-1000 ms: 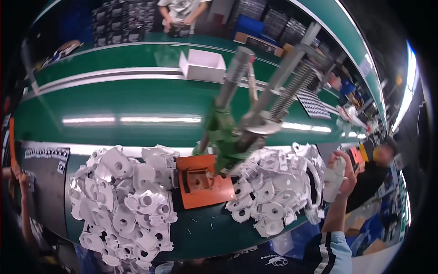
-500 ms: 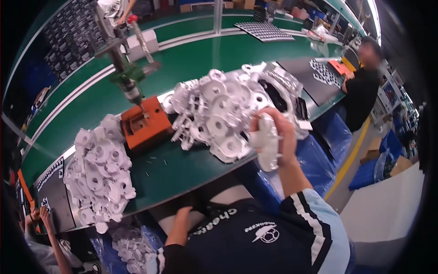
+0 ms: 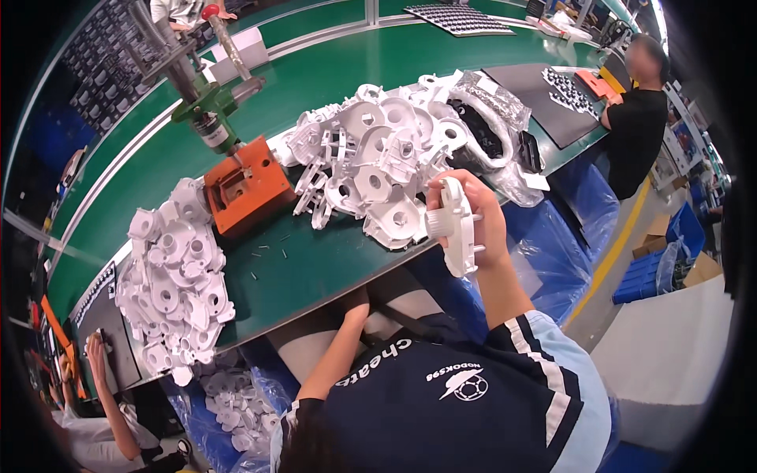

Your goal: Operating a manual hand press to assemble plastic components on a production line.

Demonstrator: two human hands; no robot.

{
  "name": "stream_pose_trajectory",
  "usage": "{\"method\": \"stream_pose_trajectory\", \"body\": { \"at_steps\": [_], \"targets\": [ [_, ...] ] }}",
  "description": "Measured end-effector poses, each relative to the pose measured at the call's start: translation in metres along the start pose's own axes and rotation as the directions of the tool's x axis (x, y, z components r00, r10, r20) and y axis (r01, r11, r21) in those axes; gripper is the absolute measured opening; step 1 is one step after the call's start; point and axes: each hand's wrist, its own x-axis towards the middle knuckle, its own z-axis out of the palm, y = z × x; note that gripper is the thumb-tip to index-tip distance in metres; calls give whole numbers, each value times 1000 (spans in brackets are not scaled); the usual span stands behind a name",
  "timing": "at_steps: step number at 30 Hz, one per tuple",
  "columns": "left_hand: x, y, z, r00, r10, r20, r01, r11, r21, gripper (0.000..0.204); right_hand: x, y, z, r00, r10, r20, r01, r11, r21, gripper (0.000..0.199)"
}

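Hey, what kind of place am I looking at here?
Most likely a factory assembly line. A long green bench carries heaps of white plastic parts, an orange jig sits under a green press, and the right hand holds one white part.

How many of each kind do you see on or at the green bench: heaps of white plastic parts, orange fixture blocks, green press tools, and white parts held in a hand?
Heaps of white plastic parts: 2 (the other)
Orange fixture block: 1
Green press tool: 1
White part held in the right hand: 1
Total: 5
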Motion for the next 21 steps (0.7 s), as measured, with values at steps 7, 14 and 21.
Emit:
{"method": "stream_pose_trajectory", "body": {
  "at_steps": [7, 14, 21],
  "targets": [
    [-7, 40, 17, 880, 473, -28, -442, 840, 315, 33, 11, -4, -17, 999, 30, -34, -33, 995, -93, 37],
    [-81, 93, -122, 848, 175, 500, -300, 937, 180, 39, 12, 17, -18, 996, -42, -73, 30, 987, -158, 54],
    [-131, 192, -162, 827, 561, 39, -461, 716, -524, 55, 6, 64, 54, 947, -62, 314, 173, 925, -339, 83]
  ]
}}
